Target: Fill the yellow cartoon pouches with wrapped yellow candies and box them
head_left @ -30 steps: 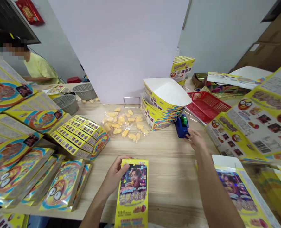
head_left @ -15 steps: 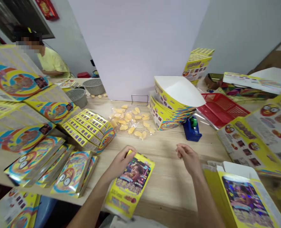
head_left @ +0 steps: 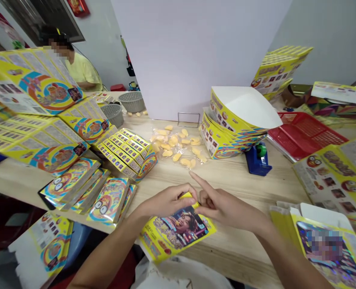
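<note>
Head view, looking down at a wooden table [head_left: 241, 188]; its near edge runs across the lower part, and a yellow box [head_left: 173, 237] is held over that edge, just in front of the person's body; a strip of wood shows between the hands and the clear-wrapped yellow pieces [head_left: 176, 147] beyond, and more wood shows to the right, as far as a blue tape dispenser [head_left: 257, 160]; the left side is tighter, with flat boxes [head_left: 110, 200] lying near the left forearm; nested cartons [head_left: 216, 140] and a tall pale panel [head_left: 196, 60] bound the far side, while an opened box [head_left: 331, 245] stands at right.

The yellow box has its long axis slanting from lower left to upper right; its printed top end points to the upper right, picture side up; the left hand [head_left: 173, 198] is closed on that end, thumb over the front; the right hand [head_left: 221, 204] meets the same end, index finger stretched outward, other fingers curled; whether it grips the box, I cannot tell.
</note>
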{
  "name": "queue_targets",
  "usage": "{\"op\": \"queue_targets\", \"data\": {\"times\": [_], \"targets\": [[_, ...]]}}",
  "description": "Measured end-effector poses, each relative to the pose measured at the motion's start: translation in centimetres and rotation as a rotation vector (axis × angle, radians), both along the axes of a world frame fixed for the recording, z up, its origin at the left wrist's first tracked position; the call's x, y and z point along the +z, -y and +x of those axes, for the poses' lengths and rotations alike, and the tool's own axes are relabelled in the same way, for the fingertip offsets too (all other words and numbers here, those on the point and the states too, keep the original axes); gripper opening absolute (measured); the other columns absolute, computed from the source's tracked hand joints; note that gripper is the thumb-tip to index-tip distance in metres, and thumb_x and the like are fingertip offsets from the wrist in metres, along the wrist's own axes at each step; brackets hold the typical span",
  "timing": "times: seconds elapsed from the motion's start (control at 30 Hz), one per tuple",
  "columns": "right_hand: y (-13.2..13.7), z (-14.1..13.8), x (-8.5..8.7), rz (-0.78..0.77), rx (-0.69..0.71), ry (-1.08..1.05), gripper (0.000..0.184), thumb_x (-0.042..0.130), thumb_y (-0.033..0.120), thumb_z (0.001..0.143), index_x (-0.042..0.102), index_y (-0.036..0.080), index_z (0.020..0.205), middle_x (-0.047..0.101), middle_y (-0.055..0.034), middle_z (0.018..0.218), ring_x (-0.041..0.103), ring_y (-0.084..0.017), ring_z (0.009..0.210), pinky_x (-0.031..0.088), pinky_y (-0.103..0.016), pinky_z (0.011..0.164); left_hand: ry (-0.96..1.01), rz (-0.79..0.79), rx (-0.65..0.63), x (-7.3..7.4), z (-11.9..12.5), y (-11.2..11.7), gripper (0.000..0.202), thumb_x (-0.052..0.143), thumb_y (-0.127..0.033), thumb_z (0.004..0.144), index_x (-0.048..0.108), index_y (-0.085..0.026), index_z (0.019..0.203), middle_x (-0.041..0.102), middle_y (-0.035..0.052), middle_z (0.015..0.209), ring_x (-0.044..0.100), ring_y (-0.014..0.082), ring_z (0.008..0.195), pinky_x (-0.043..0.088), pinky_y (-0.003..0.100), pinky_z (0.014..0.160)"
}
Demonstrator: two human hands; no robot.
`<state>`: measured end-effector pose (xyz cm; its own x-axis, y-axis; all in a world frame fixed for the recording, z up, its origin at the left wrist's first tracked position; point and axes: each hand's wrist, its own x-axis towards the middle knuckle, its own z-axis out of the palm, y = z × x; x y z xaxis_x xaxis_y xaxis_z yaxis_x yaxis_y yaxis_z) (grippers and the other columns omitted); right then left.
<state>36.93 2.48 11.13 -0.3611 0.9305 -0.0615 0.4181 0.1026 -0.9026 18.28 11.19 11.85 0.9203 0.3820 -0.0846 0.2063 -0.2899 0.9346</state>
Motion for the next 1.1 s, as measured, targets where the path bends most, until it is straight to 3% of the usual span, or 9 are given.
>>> {"op": "queue_targets", "data": {"times": [0.17, 0.33, 0.4, 0.5, 0.63, 0.77, 0.9, 1.0, 1.1], "targets": [[0.2, -0.9, -2.5, -0.404, -0.014, -0.567, 0.088, 0.062, 0.056, 0.070, 0.022, 0.023, 0.142, 0.050, 0.0064, 0.059, 0.044, -0.010, 0.049, 0.036, -0.020, 0.048, 0.113, -0.081, 0.060, 1.4, 0.2, 2.1, 0.025, 0.047, -0.042, 0.085, 0.057, -0.018, 0.082, 0.057, 0.0026, 0.079, 0.053, 0.0145, 0.074, 0.044, 0.025, 0.071], [2.5, 1.1, -5.0, -0.220, -0.412, -0.826, 0.053, 0.039, 0.067, 0.078, 0.060, 0.033, 0.113, 0.065, -0.0050, 0.100, 0.062, -0.024, 0.092, 0.049, -0.038, 0.078, 0.388, 0.126, 0.181, 2.1, 0.7, 3.9, 0.012, 0.052, -0.030, 0.084, 0.060, -0.022, 0.081, 0.062, 0.0097, 0.104, 0.056, 0.0216, 0.099, 0.039, 0.038, 0.092], [4.0, 2.7, -5.7, -0.086, -0.451, -0.725, 0.060, 0.024, 0.069, 0.081, 0.069, 0.031, 0.093, 0.062, -0.0071, 0.115, 0.048, -0.029, 0.118, 0.041, -0.046, 0.093, 0.273, 0.083, 0.000, 1.4, 0.6, 4.0, 0.007, 0.057, -0.028, 0.081, 0.062, -0.023, 0.083, 0.063, 0.0082, 0.108, 0.056, 0.0225, 0.103, 0.037, 0.038, 0.096], [6.1, 4.1, -8.0, -0.030, -0.457, -0.254, 0.045, 0.042, 0.060, 0.081, 0.070, 0.028, 0.093, 0.055, -0.0097, 0.126, 0.033, -0.030, 0.130, 0.029, -0.052, 0.103, 0.030, -0.082, -0.246, -0.9, 0.8, 2.9, 0.018, 0.060, -0.034, 0.079, 0.061, -0.023, 0.093, 0.067, 0.0034, 0.100, 0.061, 0.0179, 0.094, 0.046, 0.029, 0.084], [6.8, 2.1, -12.8, -0.024, -0.629, 0.354, 0.058, 0.067, 0.045, 0.066, 0.057, 0.022, 0.119, 0.046, -0.0152, 0.135, 0.036, -0.035, 0.127, 0.022, -0.058, 0.104, -0.162, 0.360, 0.134, -5.7, 4.1, -1.0, 0.022, 0.044, -0.034, 0.090, 0.059, -0.020, 0.096, 0.066, 0.0021, 0.099, 0.060, 0.0128, 0.094, 0.044, 0.022, 0.085], [5.8, -1.1, -14.8, 0.010, -0.631, 0.576, 0.058, 0.066, 0.040, 0.069, 0.055, 0.019, 0.122, 0.050, -0.0171, 0.131, 0.043, -0.035, 0.121, 0.037, -0.052, 0.095, -0.314, 0.556, 0.410, -10.2, 9.5, -5.7, 0.043, 0.048, -0.032, 0.087, 0.043, -0.009, 0.123, 0.045, 0.0190, 0.130, 0.035, 0.0271, 0.126, 0.026, 0.042, 0.104], [4.2, -1.0, -13.3, 0.137, -0.631, 0.577, 0.035, 0.055, 0.041, 0.078, 0.063, 0.024, 0.108, 0.060, -0.0117, 0.120, 0.046, -0.034, 0.118, 0.031, -0.058, 0.097, -0.473, 0.608, 0.465, -12.6, 11.6, -7.8, 0.046, 0.057, -0.026, 0.080, 0.046, -0.002, 0.118, 0.047, 0.0259, 0.123, 0.035, 0.0372, 0.123, 0.018, 0.054, 0.103], [1.0, 1.4, -12.1, 0.189, -0.719, 0.488, 0.033, 0.046, 0.034, 0.084, 0.064, 0.017, 0.106, 0.061, -0.0147, 0.116, 0.051, -0.029, 0.113, 0.035, -0.049, 0.098, -0.516, 0.629, 0.399, -13.2, 9.8, -6.8, 0.025, 0.050, -0.010, 0.080, 0.056, -0.008, 0.104, 0.058, 0.0196, 0.110, 0.045, 0.0324, 0.115, 0.018, 0.053, 0.103], [-4.4, 3.5, -12.1, 0.165, -0.755, 0.446, 0.036, 0.041, 0.026, 0.087, 0.057, 0.010, 0.115, 0.057, -0.0171, 0.120, 0.049, -0.024, 0.116, 0.036, -0.039, 0.101, -0.496, 0.636, 0.345, -12.9, 6.8, -5.0, 0.028, 0.040, 0.001, 0.079, 0.059, -0.014, 0.093, 0.064, 0.0133, 0.098, 0.048, 0.0272, 0.112, 0.011, 0.052, 0.107]]}}
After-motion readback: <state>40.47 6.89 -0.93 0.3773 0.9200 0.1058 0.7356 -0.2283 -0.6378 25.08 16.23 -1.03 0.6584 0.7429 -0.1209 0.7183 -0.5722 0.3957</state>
